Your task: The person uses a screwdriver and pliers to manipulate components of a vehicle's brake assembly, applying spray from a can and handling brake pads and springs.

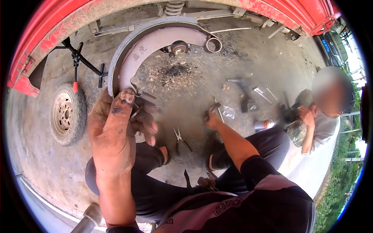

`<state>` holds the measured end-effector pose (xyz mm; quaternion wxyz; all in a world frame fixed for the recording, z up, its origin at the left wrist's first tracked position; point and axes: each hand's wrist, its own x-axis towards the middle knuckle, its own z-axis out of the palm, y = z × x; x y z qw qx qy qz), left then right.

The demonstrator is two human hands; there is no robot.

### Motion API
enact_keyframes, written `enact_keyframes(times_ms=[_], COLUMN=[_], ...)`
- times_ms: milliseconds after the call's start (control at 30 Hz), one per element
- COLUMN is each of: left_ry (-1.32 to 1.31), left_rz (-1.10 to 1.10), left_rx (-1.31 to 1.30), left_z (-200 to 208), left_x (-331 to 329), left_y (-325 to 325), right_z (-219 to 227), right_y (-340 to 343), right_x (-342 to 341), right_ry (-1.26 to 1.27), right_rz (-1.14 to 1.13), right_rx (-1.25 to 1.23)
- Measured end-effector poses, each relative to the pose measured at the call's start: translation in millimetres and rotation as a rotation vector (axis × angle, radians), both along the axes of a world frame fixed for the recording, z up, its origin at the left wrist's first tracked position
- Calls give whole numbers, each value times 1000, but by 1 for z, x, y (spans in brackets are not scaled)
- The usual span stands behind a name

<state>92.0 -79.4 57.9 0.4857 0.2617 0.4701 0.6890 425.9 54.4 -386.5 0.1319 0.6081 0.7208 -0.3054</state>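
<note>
Raised close in front, my left hand (116, 124) is closed on the lower end of a curved brake shoe (134, 54). A small coil spring (147, 98) hangs beside my thumb at that end. The far end of the shoe carries a round eye, up to the right. My thumb and fingers are smeared with black grease. Lower down by my right knee, my right hand (212, 119) is closed round a slim tool whose kind is too small to make out. A thin metal rod (219, 112) shows next to it. Pliers (179, 140) lie on the floor between my feet.
A red vehicle body (46, 42) arches overhead, with a hub (179, 49) below it. A wheel (67, 112) and a black jack stand (77, 58) are on the left. Wrenches (264, 95), a spray can (264, 124) and a seated person (322, 112) are on the right.
</note>
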Motion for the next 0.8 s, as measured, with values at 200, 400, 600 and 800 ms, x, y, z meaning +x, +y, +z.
enact_keyframes(times_ms=[200,400,600,800], left_ry=[4,30,96,168], left_rz=[15,-13,-88,-203], left_rx=[-27,-18,-8,-100], left_z=[-4,-2,-5,-21], left_x=[0,3,-1,6], left_y=[5,5,-8,-13], right_z=[52,165,322,400], right_y=[3,-3,-27,-60], right_x=[-13,-58,-80,-81], right_ry=[739,1105,696,320], right_rz=[-486,-490,451,1069], right_rx=[-438,-635,-337,485])
